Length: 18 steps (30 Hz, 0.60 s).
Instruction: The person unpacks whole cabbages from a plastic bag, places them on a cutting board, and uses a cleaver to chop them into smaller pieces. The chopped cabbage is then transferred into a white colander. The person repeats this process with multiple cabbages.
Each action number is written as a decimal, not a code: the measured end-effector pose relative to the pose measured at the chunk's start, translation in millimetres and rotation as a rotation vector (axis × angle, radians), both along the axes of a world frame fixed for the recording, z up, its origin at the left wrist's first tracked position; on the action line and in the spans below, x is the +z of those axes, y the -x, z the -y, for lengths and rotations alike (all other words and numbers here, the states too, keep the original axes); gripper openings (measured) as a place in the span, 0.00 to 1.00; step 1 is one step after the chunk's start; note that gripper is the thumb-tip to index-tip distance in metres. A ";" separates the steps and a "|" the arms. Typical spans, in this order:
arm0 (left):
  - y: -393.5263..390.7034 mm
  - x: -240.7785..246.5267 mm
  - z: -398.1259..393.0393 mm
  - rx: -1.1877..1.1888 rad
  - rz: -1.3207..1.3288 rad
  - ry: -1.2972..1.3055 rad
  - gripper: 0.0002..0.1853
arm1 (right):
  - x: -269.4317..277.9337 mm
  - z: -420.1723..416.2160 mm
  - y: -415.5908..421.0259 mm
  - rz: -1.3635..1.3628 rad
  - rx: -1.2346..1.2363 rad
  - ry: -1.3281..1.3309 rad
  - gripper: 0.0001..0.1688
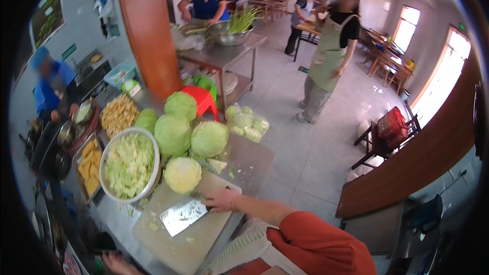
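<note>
My right hand (221, 200) grips the dark handle of a cleaver (184, 215), whose broad blade lies flat over a cutting board (168, 250). Small green scraps dot the blade and board. A cut cabbage (183, 175) sits at the board's far edge, its pale cut face showing. Left of it, a white basin (157, 170) is filled with chopped cabbage (130, 164). Whole cabbages (172, 134) stand behind. My left hand (118, 263) is low at the bottom left, apart from the board; it is blurred, and its grip is unclear.
Left of the basin are a metal tray (79, 156) of yellow slabs and a heap of cut tan food (119, 114). A red stool (202, 101) and a bag of cabbages (248, 123) stand beyond. An aproned person (330, 53) stands across the floor; other people work farther off.
</note>
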<state>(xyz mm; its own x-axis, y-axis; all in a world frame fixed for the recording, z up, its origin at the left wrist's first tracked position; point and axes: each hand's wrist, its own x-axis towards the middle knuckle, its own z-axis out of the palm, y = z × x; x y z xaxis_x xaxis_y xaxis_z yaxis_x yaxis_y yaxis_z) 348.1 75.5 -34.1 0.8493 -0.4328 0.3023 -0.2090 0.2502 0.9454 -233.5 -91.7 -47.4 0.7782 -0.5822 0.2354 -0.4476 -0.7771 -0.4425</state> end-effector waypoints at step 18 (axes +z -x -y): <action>391.5 188.4 100.2 -0.854 -0.032 -0.273 0.66 | 210.7 2.6 -12.3 0.613 -0.042 -0.901 0.47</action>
<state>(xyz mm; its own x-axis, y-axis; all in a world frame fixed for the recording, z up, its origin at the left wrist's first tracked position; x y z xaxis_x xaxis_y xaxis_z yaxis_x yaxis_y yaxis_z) -43.4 -24.6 154.3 0.2111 -0.9743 0.0785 -0.0274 0.0744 0.9969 -221.2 -94.3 163.2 0.6497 -0.7586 0.0497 0.0245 -0.0445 -0.9987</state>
